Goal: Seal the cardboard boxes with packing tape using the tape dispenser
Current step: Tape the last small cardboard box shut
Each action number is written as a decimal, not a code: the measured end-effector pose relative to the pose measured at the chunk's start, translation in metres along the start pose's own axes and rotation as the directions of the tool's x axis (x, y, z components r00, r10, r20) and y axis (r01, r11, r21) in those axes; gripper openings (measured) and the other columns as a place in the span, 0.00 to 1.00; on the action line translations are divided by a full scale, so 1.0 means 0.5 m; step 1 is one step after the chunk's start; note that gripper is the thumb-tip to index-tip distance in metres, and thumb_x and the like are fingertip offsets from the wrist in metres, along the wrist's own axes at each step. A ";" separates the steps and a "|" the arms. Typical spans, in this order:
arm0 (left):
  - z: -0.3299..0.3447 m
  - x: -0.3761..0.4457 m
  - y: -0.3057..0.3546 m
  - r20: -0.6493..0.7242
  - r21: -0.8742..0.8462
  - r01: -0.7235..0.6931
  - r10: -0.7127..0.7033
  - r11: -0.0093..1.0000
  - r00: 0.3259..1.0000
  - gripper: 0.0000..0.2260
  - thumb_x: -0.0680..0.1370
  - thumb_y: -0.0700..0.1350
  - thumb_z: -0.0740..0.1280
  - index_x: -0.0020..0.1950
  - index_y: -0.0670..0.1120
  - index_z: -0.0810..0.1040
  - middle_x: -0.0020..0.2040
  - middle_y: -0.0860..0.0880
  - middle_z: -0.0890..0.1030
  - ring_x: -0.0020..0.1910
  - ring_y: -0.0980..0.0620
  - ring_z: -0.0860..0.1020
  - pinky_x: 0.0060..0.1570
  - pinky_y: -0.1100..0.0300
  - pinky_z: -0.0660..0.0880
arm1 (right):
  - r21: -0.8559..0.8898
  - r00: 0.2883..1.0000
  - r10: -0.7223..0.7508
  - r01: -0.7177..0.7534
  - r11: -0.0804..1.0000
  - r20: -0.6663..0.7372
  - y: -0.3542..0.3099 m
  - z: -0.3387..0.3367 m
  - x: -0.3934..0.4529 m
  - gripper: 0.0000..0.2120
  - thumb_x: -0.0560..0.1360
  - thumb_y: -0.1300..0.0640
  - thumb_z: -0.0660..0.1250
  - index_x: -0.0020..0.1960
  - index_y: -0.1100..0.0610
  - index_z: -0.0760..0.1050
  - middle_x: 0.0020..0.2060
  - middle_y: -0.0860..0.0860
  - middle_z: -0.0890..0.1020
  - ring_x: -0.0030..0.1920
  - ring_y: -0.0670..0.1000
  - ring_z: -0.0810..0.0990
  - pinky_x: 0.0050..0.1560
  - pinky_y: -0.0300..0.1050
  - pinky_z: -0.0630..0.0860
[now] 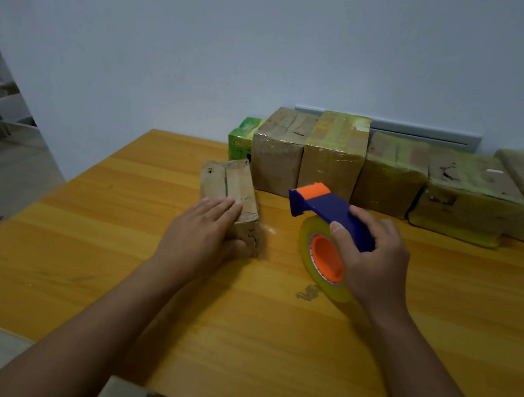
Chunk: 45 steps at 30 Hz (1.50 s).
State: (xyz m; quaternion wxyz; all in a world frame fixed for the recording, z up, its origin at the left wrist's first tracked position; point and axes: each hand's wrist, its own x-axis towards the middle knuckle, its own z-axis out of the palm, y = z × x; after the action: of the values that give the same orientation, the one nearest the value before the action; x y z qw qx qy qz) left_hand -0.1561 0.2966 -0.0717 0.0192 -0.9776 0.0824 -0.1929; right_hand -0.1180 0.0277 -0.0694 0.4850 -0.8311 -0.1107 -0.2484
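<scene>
A small brown cardboard box (227, 183) lies on the wooden table (108, 260), its top flaps meeting in a seam. My left hand (200, 236) rests on its near end, fingers straight across the top and thumb against the near face. My right hand (377, 259) grips the blue handle of the tape dispenser (330, 212). The dispenser has an orange front tab and carries a yellowish tape roll (319, 261) with an orange core. It is held just right of the box, apart from it.
Several tape-wrapped cardboard boxes (390, 173) stand in a row along the wall at the table's back, with a green carton (242, 137) at the left end. A scuff mark (307, 293) shows on the tabletop. Floor lies to the left.
</scene>
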 end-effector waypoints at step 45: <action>-0.042 0.035 0.009 0.136 -0.102 0.167 -0.152 0.981 0.979 0.32 0.74 0.73 0.50 0.74 0.60 0.64 0.75 0.50 0.66 0.74 0.48 0.61 0.71 0.47 0.60 | 0.173 0.998 0.014 -0.003 0.985 -0.061 0.023 -0.013 -0.014 0.25 0.69 0.40 0.69 0.63 0.50 0.77 0.53 0.47 0.75 0.51 0.39 0.76 0.40 0.29 0.73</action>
State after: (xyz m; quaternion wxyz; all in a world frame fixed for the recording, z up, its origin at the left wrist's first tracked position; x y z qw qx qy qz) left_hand -0.1487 0.2891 -0.0459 -0.0465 -0.9909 0.0130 -0.1258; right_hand -0.1212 0.0169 -0.0792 0.5595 -0.7783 -0.1133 -0.2613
